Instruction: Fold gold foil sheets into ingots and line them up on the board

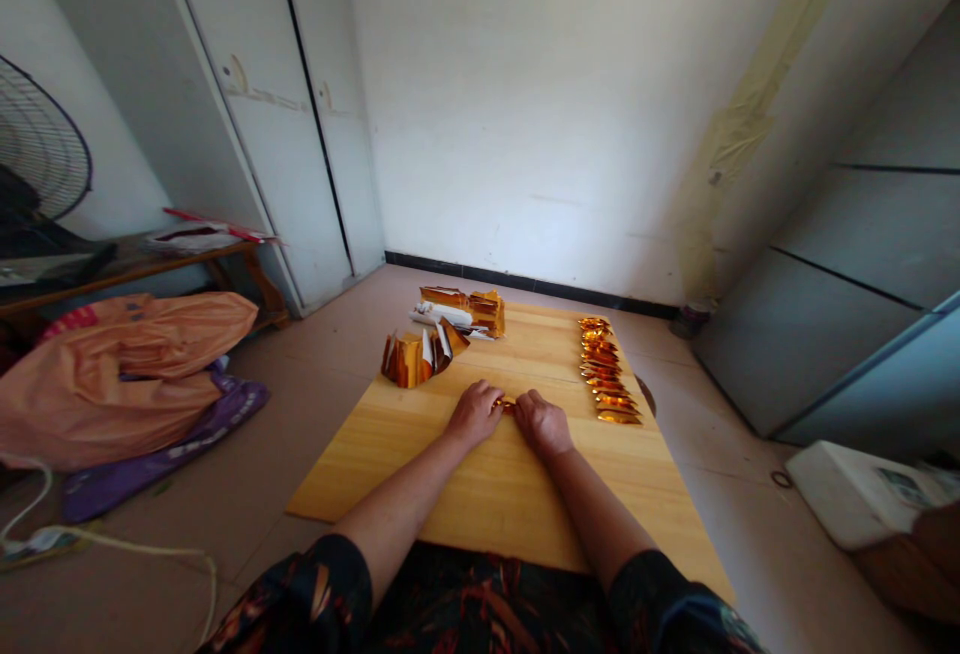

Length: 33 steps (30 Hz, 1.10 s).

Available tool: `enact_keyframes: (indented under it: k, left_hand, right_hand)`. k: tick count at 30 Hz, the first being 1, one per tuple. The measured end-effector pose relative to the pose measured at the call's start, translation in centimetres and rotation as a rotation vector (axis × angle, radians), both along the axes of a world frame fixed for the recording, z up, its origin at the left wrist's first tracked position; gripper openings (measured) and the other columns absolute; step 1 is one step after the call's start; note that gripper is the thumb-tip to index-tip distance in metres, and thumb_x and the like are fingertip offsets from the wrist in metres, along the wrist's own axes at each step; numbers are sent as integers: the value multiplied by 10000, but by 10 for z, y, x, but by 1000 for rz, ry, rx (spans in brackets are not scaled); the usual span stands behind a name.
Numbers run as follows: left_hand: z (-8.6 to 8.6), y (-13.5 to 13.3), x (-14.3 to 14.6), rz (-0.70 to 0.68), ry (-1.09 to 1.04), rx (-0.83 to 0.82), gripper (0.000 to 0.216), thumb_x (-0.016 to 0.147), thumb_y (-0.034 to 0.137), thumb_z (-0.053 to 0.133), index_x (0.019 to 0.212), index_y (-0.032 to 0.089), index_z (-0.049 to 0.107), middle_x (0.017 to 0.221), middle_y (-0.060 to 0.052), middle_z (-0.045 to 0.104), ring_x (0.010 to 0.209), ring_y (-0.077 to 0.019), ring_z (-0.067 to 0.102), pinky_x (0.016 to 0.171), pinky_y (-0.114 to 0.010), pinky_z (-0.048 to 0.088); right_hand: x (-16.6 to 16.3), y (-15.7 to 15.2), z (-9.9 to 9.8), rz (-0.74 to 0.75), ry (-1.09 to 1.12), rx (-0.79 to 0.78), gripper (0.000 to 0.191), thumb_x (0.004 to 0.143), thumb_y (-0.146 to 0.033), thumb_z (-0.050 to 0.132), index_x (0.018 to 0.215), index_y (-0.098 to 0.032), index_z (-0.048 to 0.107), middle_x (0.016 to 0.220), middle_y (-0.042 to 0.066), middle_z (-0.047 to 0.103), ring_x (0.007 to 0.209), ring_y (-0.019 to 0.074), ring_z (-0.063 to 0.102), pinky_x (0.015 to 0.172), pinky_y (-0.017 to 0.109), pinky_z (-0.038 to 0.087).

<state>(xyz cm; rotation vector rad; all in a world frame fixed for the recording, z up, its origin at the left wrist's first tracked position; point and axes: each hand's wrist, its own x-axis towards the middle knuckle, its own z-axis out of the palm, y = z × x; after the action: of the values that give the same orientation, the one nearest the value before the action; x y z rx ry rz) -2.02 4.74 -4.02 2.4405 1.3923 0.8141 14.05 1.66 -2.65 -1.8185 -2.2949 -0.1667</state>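
- Between both hands, over the middle of the table top: one gold foil piece (509, 404), small, largely covered by fingers; its exact fold I cannot make out from where I stand.
- Left of the piece: the person's left hand (478, 414), fingers curled, pinching that end.
- Right of the piece: the right hand (544, 424), fingers bent down, clasping the opposite end.
- Under the grip: wooden table (360, 474), pale, grain visible.
- Ahead and left of the grip, near: fanned stack of gold sheets (407, 362), standing in a curve, white showing among them.
- Farther ahead, beyond that stack: second stack (490, 310), gold, with a white bundle (444, 314) at its near side.
- Right of the grip, apart from it: row of folded gold pieces (616, 401), narrow, pointed at the ends, laid side by side along the table's right edge.
- Well left, off the table: orange cloth (135, 374), heaped, partly over a purple bag (172, 444).
- Far left, beyond the cloth: fan (45, 144), wire guard, partly seen.
- Well ahead: white wall (540, 114).
- Far right, below table level: white box (847, 494).
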Motion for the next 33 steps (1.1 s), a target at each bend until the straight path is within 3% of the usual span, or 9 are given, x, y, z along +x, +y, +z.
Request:
enact_keyframes:
  k: [13,33]
  left_hand:
    - [3,-4,0,37,15,17,134,796,161,522,871,168,633,860,-55,584,855,-181,535,776,-281,439]
    - [14,-7,11,126,143,-112,264,834,159,497,1072,219,595,1018,-53,647,966,-184,582,852,-289,435]
  right_hand:
    - [1,-2,1,-12,60,20,175,889,-246,428,894,-209,600,907,16,605,677,98,574,525,211,282]
    - [2,1,-6,-5,21,23,246,933,-258,381,879,-202,615,886,31,608,637,92,553,505,210,252]
